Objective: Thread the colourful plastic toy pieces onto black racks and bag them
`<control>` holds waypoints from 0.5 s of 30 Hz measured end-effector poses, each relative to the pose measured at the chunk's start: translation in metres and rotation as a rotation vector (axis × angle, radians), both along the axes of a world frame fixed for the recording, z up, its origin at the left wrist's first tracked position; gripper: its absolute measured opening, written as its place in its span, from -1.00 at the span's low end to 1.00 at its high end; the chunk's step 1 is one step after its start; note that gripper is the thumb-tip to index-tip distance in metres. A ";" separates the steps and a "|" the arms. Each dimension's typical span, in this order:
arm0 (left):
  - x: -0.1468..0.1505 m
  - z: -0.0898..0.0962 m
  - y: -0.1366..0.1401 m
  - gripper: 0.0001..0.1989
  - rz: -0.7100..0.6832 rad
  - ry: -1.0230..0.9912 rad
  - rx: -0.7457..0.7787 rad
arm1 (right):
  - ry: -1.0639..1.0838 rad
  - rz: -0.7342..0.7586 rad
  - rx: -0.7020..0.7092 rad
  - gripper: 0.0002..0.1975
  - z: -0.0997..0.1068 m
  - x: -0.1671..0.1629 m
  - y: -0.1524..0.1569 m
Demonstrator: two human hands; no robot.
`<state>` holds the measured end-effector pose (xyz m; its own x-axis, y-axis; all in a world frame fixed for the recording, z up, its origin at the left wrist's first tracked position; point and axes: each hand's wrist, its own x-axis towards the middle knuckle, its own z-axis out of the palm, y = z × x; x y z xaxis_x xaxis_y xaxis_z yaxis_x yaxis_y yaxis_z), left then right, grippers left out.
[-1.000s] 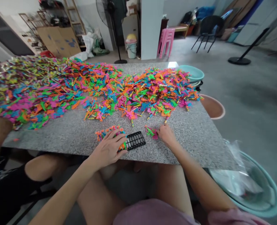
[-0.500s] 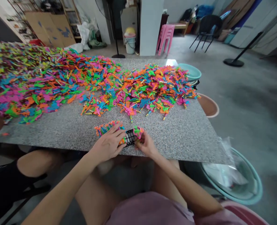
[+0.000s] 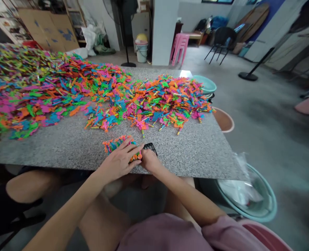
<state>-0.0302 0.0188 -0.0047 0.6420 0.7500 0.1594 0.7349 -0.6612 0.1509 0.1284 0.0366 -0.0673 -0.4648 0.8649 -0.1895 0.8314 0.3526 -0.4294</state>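
Black grid tray (image 3: 150, 146) is seen at the near edge of the granite worktop (image 3: 196, 153), mostly covered by the two hands, with only its far corner showing. To the left of the grips, a broad heap of coloured plastic pieces (image 3: 34, 90) is spread over the far side of the worktop, well apart from the hands, and another person's bare knee (image 3: 26, 184) is seen below the worktop edge. The left hand (image 3: 120, 161) is laid flat, fingers spread, over a small bunch of sorted pieces (image 3: 116, 143) that lies touching the left end of the tray; the grip is open and pressed down rather than closed, and nothing is pinched in it as far as can be seen. Just to its right, the right hand (image 3: 149, 161) is curled over the tray with the fingers bent downward; whether anything is held under them cannot be told, since the fingertips are hidden. Beyond the grips, a second, smaller heap of pieces (image 3: 167, 99) is piled, near but not touching the tray. Further right, past the worktop edge, a teal basin (image 3: 206, 83) and a brown basin (image 3: 223, 120) are seen on the floor side, and a large teal tub (image 3: 268, 209) holding clear plastic bags is placed low beside the right forearm.
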 end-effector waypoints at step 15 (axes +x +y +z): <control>-0.018 -0.011 0.009 -0.58 -0.007 -0.025 -0.050 | -0.252 -0.323 0.334 -0.77 -0.031 0.162 0.053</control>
